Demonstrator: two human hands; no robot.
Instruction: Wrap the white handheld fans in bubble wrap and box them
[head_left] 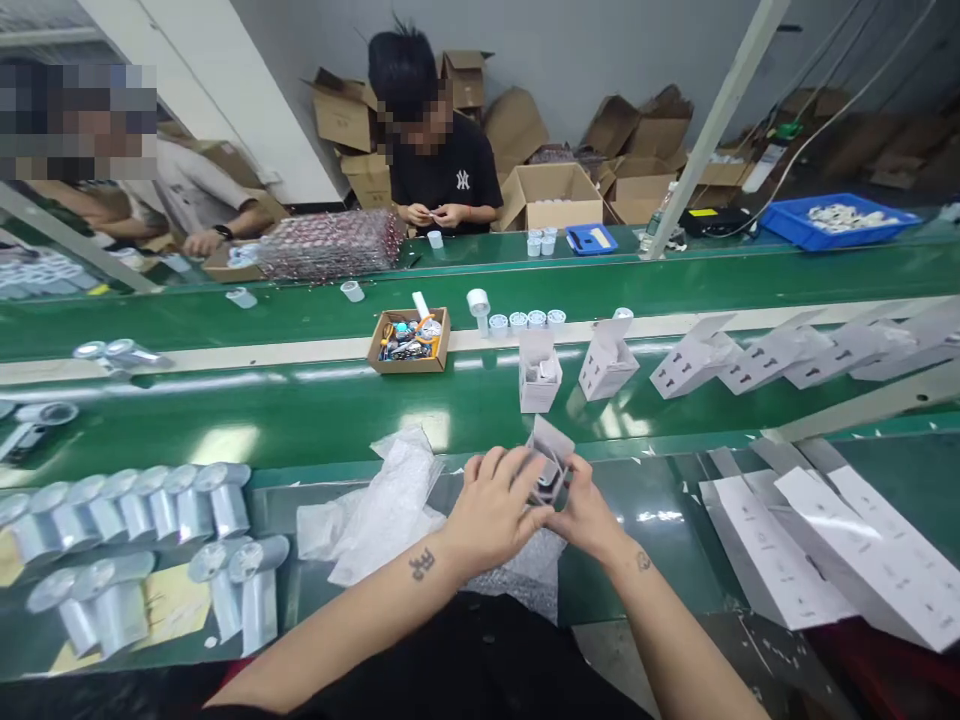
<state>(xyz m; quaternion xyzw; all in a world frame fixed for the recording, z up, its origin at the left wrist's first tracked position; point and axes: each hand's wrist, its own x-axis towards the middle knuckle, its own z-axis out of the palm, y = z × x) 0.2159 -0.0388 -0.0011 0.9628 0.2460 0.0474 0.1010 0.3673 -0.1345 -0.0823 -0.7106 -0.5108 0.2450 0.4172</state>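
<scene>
My left hand (491, 505) and my right hand (589, 512) hold a small white carton (553, 438) between them. Its flap stands up, and a dark and pale item shows inside; I cannot make out its kind. The left fingers lie across the carton's near left side, while the right fingers wrap its right side. Below and left of the hands lie crumpled bubble wrap bags (397, 500). Just beyond, on the green belt, stand open white cartons, the nearest one (540, 385) with wrapped contents.
Silvery device parts (225, 500) stand in rows at left. Flat-lying white cartons (817, 550) are stacked at right. A cardboard tray of tools (409, 342) sits mid-belt. A metal post (712, 130) rises at right. Across the belt, a person (442, 150) handles a small part.
</scene>
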